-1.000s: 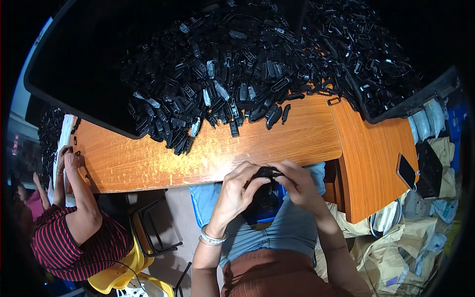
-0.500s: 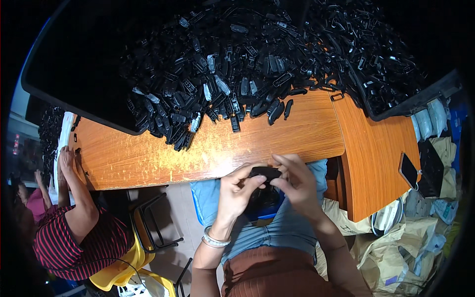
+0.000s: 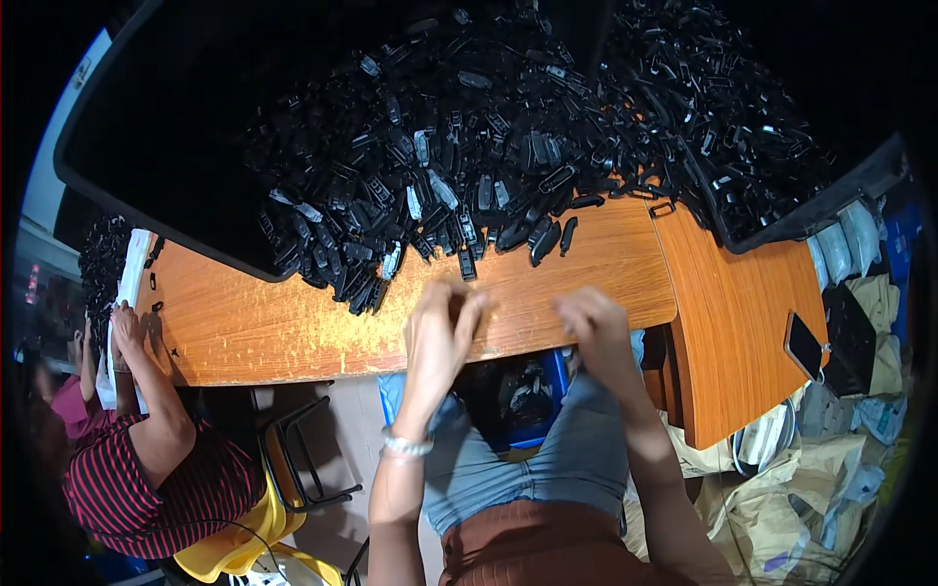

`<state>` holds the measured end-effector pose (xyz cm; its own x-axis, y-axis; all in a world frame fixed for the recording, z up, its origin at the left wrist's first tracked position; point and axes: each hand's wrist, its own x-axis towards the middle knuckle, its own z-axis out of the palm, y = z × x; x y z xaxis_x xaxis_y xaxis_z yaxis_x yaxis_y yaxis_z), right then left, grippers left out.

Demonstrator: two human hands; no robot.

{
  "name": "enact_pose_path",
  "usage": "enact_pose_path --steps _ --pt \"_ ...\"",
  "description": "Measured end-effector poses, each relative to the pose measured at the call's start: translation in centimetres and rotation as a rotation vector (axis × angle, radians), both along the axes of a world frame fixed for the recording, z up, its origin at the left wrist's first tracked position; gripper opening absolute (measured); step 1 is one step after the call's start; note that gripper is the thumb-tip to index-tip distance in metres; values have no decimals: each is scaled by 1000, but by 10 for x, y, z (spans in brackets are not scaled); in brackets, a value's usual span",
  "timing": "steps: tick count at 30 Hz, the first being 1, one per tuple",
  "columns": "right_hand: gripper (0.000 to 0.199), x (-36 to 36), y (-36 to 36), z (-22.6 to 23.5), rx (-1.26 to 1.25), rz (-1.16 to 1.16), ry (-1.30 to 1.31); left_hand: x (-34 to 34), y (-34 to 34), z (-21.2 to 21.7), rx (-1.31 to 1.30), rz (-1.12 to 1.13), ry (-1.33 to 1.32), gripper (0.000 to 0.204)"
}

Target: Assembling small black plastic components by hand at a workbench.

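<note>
My left hand (image 3: 437,332) is over the front part of the wooden table (image 3: 547,293), just below the near edge of a heap of small black plastic casings (image 3: 430,176). Its fingers curl forward but motion smears them, so I cannot make out anything in them. To the right, my right hand (image 3: 598,332) hovers at the table's front edge, apart from the left. Its fingers are blurred too, and no held part shows. Between my knees, below the table edge, stands a blue bin (image 3: 559,376) with dark pieces in it.
Black trays (image 3: 264,272) border the heap at left and right. A phone (image 3: 805,344) lies on the right-hand tabletop, with paper bags (image 3: 772,498) beneath. At left, a person in a striped top (image 3: 161,479) works at the table beside a yellow chair (image 3: 234,527).
My hands have parted and moved apart; the left went forward over the table. The black casing held between them before is no longer visible there. The blue bin is now uncovered.
</note>
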<state>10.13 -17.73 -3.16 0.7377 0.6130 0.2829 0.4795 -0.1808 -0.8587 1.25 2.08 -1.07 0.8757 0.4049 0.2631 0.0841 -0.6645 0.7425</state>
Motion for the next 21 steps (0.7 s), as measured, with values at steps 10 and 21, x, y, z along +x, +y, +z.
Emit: enact_pose_path --steps 10,21 --pt "28 49 13 9 -404 -287 -320 10 7 -13 131 215 -7 20" --pt "16 7 3 17 -173 -309 -348 -45 -37 3 -1160 -159 -140 22"
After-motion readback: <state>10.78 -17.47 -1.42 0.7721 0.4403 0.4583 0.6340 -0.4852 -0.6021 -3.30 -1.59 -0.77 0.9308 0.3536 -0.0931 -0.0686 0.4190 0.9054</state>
